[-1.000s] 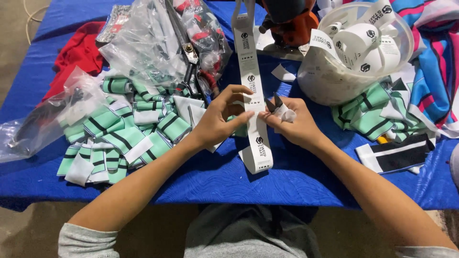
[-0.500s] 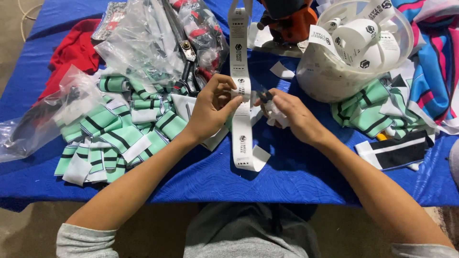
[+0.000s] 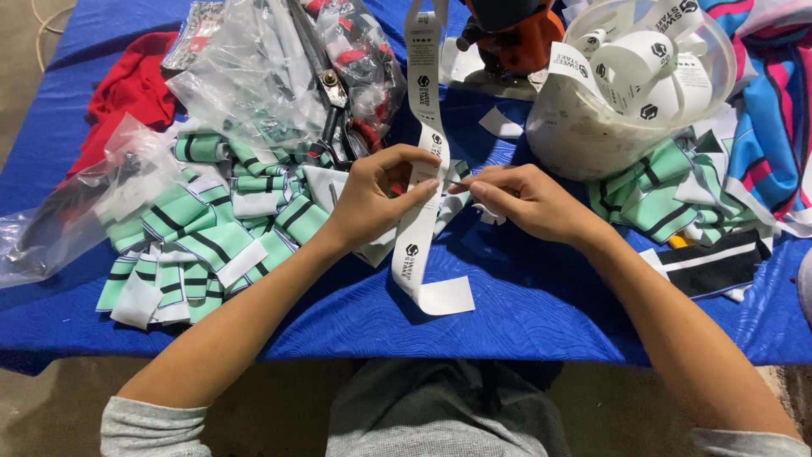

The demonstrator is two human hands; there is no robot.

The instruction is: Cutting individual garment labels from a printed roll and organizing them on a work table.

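Head view, the only 1 supplied, looks down on a desk covered with a blue cloth [image 3: 541, 313]. A long white printed label ribbon [image 3: 421, 211] is seen running from the top of the frame down the middle of the desk, its free end curled flat on the cloth near the front edge. The ribbon is pinched by the left hand [image 3: 376, 193], whose thumb and fingers are closed on it about halfway along. The right hand [image 3: 524, 196] is held just beside the left, fingertips brought together on something small and thin at the ribbon's edge; what is gripped there cannot be told.

To the left, a heap of mint-green, black-and-white striped folded fabric pieces [image 3: 203, 241] is spread on the cloth, with crumpled clear plastic bags [image 3: 254, 76] lying over and behind it. A red garment [image 3: 127, 93] is seen at the far left edge. A pair of black-handled metal scissors [image 3: 334, 127] lies among the bags, just behind the left hand.

To the right, a round translucent white plastic tub [image 3: 575, 140] is filled with coiled white label rolls [image 3: 643, 68]. More green striped fabric [image 3: 655, 190] is piled beside the tub, and a black strip with white stripes [image 3: 715, 267] lies near the right forearm. An orange and black object [image 3: 512, 38] stands behind the ribbon.
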